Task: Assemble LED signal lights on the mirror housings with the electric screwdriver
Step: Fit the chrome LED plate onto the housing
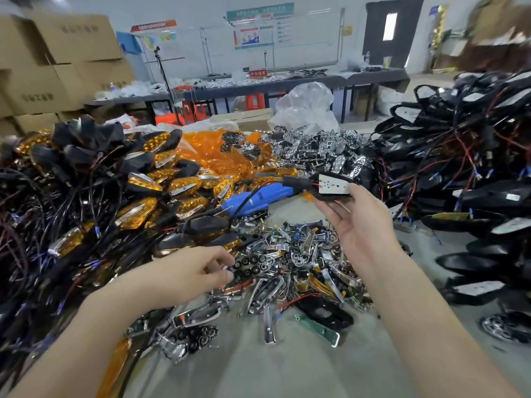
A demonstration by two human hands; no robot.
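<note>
The right hand (362,222) is raised with its palm facing back, fingers pinching a black housing with a white LED board (334,186). The left hand (198,271) reaches low, curled fingers pinching a chrome, black-holed reflector plate (248,265).

Bright, even overhead light is filling the room, casting only soft shadows on the tabletop (287,369). Chrome parts (301,254) at its middle are glinting, and the white face of the signal light (334,185) in the right hand (362,222) is washing out. The wide lens is bending the edges, where cardboard boxes (57,67) and black housings (474,168) are blurring
</note>
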